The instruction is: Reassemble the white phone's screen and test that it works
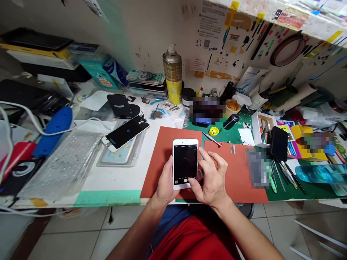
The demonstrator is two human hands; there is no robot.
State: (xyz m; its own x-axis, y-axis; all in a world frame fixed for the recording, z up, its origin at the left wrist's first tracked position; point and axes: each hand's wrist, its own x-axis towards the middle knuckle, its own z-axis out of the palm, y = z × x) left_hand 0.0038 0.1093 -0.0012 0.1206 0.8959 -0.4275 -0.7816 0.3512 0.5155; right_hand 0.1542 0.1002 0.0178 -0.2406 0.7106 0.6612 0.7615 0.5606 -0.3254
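A white smartphone [185,162] stands upright in my left hand [166,182], which grips it along its left edge. A camera app shows on its screen, with a mostly black picture and a round shutter button near the bottom. My right hand [213,177] is at the phone's right side with its fingers apart and bent. Its thumb lies over the lower right of the screen, near the shutter button; whether it presses there I cannot tell. Beneath the phone lies a reddish-brown mat [159,155], and a second brown mat [233,180] is under my right hand.
Left of the mat, a detached phone screen [126,133] rests on a bagged phone [116,155]. A screwdriver [211,139] lies behind the mats. A yellow spray can [172,77] stands by the wall. Tweezers and tools [288,173] and a blue bottle [320,174] lie at the right.
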